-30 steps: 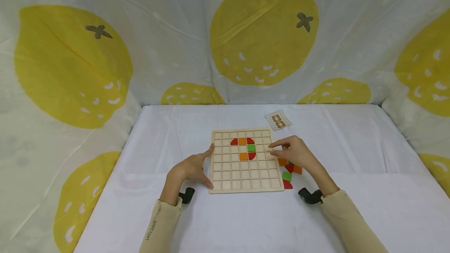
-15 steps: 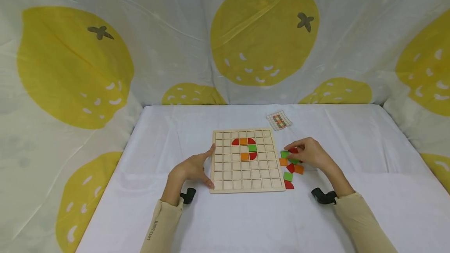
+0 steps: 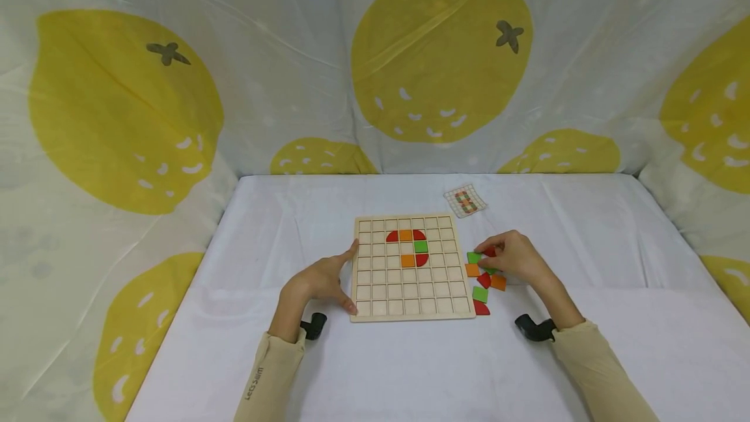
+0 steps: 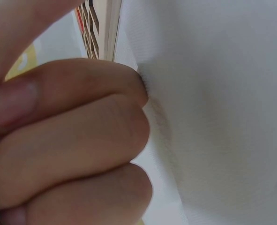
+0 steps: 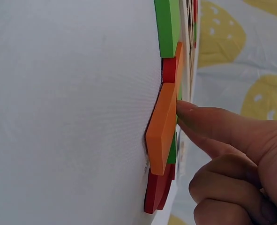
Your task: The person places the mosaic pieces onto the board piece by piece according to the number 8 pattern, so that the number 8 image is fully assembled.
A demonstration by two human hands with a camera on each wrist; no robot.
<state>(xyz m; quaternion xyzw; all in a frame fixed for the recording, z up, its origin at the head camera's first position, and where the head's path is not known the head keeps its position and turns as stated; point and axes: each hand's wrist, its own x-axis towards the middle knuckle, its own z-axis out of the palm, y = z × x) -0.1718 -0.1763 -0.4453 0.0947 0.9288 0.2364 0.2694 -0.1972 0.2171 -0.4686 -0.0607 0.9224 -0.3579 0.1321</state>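
A square wooden grid board (image 3: 387, 292) lies on the white-covered table. Set in its upper cells are red quarter-round tiles, two orange square tiles (image 3: 405, 235) and a green square tile (image 3: 420, 247). My left hand (image 3: 319, 280) spans the board's left edge, index finger and thumb stretched apart against it; its other fingers are curled in the left wrist view. My right hand (image 3: 515, 258) reaches into the loose tiles at the board's right side. Its thumb and index fingertips lie at a loose green tile (image 3: 474, 257); whether they pinch it is hidden behind an orange tile (image 5: 161, 129) in the right wrist view.
Around the right hand lie loose orange (image 3: 498, 282), red (image 3: 482, 309) and green (image 3: 480, 294) tiles, some partly covered by the fingers. A small pattern card (image 3: 465, 200) lies beyond the board's far right corner. Lemon-printed cloth (image 3: 439, 57) hangs behind the table.
My right hand has moved from the board's right edge to the loose tiles, and in the last half second has barely shifted. My left hand stays at the board's edge.
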